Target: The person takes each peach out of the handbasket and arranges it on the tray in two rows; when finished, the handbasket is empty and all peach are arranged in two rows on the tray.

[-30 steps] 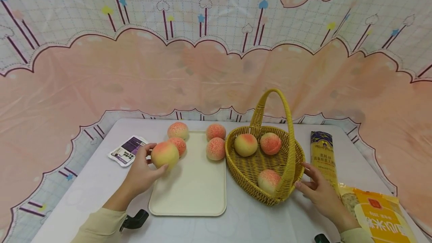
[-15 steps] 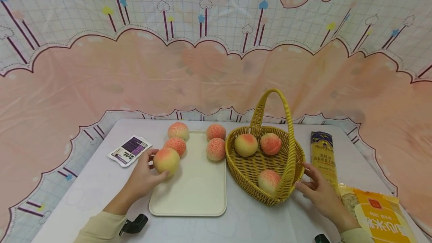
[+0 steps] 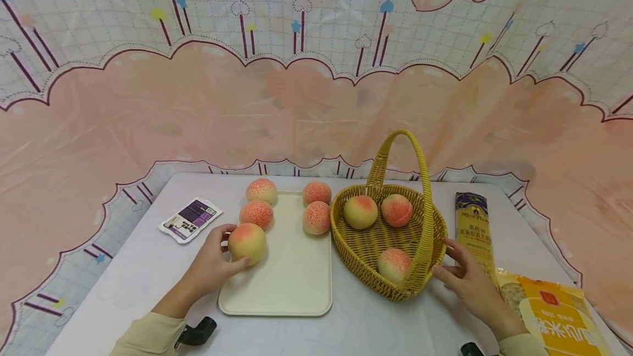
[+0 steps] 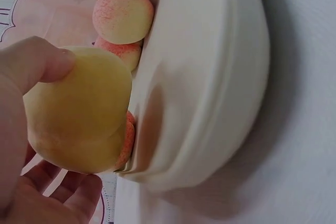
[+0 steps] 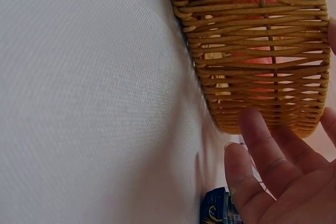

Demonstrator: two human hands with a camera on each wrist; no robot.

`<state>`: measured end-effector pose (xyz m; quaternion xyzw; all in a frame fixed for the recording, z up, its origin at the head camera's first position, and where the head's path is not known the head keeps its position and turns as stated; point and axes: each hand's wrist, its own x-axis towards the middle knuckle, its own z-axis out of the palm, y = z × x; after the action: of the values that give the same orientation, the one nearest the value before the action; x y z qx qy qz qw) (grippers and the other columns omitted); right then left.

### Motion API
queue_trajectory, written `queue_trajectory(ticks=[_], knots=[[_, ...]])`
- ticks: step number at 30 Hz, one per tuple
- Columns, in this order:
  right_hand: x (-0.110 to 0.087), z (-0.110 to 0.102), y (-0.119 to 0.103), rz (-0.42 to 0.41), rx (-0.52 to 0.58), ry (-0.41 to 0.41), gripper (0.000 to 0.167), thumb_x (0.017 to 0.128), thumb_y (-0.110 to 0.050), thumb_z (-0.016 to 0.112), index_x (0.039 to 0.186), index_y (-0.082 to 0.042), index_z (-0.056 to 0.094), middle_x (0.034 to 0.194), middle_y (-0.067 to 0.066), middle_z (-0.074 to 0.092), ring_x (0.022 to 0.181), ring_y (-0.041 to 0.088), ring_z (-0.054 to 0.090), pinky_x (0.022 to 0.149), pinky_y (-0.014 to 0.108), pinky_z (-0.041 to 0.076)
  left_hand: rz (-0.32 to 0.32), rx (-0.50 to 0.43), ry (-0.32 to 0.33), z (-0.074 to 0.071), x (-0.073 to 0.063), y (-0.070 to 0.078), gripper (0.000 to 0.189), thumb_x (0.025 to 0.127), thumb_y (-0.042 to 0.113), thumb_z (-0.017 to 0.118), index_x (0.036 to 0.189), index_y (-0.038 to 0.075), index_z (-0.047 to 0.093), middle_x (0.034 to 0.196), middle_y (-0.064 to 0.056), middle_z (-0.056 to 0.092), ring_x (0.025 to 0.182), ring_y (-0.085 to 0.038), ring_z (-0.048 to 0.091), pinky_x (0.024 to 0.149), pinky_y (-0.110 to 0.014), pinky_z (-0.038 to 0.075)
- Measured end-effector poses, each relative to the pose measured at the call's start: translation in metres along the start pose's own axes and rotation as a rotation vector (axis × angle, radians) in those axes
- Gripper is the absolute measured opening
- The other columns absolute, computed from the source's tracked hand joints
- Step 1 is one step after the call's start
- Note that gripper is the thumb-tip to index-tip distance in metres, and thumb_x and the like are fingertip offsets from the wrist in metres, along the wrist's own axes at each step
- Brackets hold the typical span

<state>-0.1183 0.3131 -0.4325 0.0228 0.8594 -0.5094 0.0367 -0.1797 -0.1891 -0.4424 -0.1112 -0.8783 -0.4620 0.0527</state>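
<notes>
My left hand (image 3: pixel 211 262) holds a yellow peach with a red blush (image 3: pixel 247 244) over the left side of a cream tray (image 3: pixel 277 295). In the left wrist view the thumb lies on the near side of this peach (image 4: pixel 79 108), fingers beneath; whether it touches the tray cannot be told. Two speckled peaches stand at the tray's left edge, the nearer one (image 3: pixel 256 215) just behind the held one. Two more, one in front (image 3: pixel 316 218), stand at its right edge. Beside the yellow wicker basket (image 3: pixel 353 262), my right hand (image 3: pixel 470 284) rests relaxed fingers against the outer wall (image 5: pixel 252 66).
Three peaches lie in the basket, one (image 3: pixel 394 266) near its front; a tall handle (image 3: pixel 424 180) arches over it. A spaghetti pack (image 3: pixel 475 229) and an orange-yellow bag (image 3: pixel 559 312) lie at right. A white and purple packet (image 3: pixel 190 220) lies at left on the white table (image 3: pixel 123 290).
My left hand has moved the peach slightly right and toward me, lower over the tray, uncovering the speckled peach behind it. The right hand and basket have stayed put.
</notes>
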Motion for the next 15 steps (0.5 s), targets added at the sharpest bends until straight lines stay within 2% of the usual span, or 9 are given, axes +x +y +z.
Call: queue_trajectory(ticks=[15], knots=[[-0.0007, 0.0010, 0.0007, -0.007, 0.003, 0.019, 0.073, 0.099, -0.022, 0.065, 0.155, -0.003, 0.022, 0.152, 0.039, 0.024, 0.118, 0.045, 0.056, 0.077, 0.026, 0.053, -0.060, 0.007, -0.037, 0.0057, 0.0003, -0.0073, 0.074, 0.079, 0.004, 0.082, 0.134, -0.013, 0.036, 0.130, -0.029, 0.045, 0.119, -0.040, 0.047, 0.102, -0.056, 0.042]])
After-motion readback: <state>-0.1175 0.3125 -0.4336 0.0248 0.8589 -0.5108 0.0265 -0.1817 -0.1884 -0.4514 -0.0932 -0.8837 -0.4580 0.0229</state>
